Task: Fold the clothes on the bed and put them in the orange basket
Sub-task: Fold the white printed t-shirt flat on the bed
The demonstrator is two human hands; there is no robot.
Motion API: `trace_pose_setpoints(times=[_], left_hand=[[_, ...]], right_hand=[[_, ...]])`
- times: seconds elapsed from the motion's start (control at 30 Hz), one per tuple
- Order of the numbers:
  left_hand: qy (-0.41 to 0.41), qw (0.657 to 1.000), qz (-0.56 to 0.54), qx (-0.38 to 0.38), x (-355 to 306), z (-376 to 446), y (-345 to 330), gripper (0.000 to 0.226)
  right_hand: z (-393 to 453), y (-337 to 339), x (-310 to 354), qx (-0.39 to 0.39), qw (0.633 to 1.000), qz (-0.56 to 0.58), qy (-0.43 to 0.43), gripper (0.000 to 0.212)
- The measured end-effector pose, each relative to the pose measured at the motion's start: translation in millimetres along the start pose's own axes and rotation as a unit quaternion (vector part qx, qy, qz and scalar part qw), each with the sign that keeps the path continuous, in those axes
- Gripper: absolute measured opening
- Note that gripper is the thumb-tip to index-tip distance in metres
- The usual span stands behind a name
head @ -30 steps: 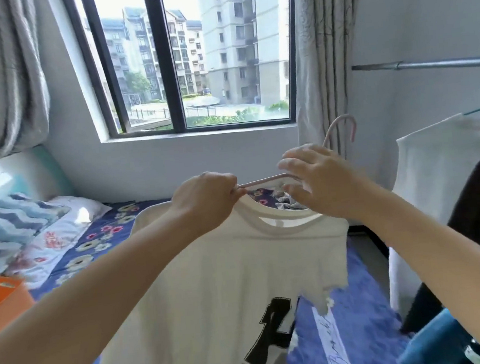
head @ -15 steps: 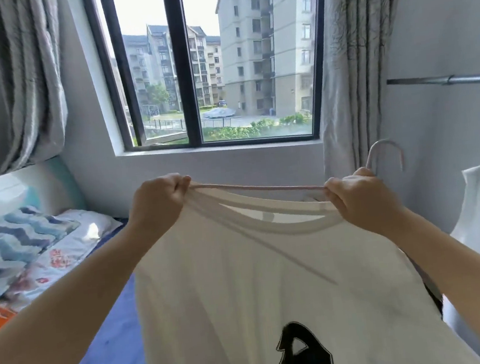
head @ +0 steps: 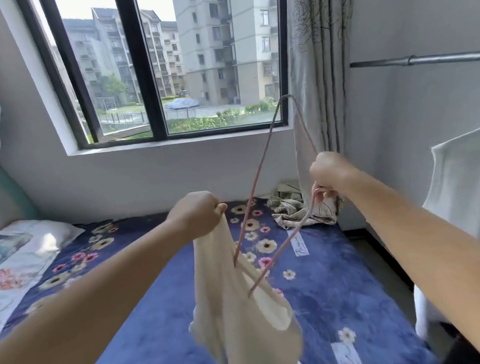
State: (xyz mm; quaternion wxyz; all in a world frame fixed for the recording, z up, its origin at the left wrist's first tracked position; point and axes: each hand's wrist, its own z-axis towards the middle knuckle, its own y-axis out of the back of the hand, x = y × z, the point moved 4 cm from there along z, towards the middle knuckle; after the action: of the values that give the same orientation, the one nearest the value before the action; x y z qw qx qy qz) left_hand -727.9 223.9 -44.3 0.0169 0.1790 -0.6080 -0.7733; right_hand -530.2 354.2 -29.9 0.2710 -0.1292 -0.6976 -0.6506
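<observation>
Above the bed [head: 316, 291], left hand [head: 196, 214] grips the cream shirt [head: 246, 322] — right hand [head: 330, 173] clasps the hanger [head: 261, 162].

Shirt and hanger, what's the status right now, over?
Left hand grips cream shirt at its top. Right hand holds pink hanger, one end inside the collar. Shirt hangs over blue bed. Basket not in view.
</observation>
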Motion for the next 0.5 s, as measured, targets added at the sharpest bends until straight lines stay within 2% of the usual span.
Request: trace_pose_setpoints(times=[0.07, 0.17, 0.23, 0.3, 0.37, 0.43, 0.47, 0.5], left_hand=[[0.025, 0.999, -0.023, -0.011, -1.5, 9.7, -10.8, 0.035], [0.086, 0.983, -0.157, -0.048, 12.2, 28.7, -26.8, 0.037], [0.129, 0.945, -0.292, -0.074, 25.2, 39.0, -37.3, 0.038], [0.176, 0.903, -0.379, -0.102, 35.7, 45.4, -46.3, 0.039], [0.199, 0.885, -0.404, -0.118, 40.3, 48.1, -51.4, 0.039], [0.206, 0.887, -0.398, -0.107, 40.8, 50.4, -62.6, 0.039], [0.202, 0.896, -0.386, -0.089, 39.7, 51.6, -69.6, 0.039], [0.193, 0.905, -0.372, -0.066, 37.9, 54.8, -80.1, 0.039]], right_hand=[[4.4, -1.0, -5.2, 0.039, 0.992, 0.094, -0.067, 0.026], [12.1, -5.7, -22.9, 0.012, 0.956, 0.257, -0.143, 0.026], [23.2, -8.7, -40.2, -0.030, 0.917, 0.359, -0.174, 0.023], [33.3, -12.9, -58.2, -0.065, 0.878, 0.436, -0.187, 0.017], [42.9, -13.7, -76.9, -0.117, 0.841, 0.491, -0.192, 0.018], [48.5, -15.0, -98.3, -0.163, 0.816, 0.516, -0.202, 0.021], [48.7, -16.2, -105.0, -0.168, 0.820, 0.508, -0.204, 0.019], [52.3, -18.9, -112.1, -0.171, 0.838, 0.481, -0.195, 0.013]])
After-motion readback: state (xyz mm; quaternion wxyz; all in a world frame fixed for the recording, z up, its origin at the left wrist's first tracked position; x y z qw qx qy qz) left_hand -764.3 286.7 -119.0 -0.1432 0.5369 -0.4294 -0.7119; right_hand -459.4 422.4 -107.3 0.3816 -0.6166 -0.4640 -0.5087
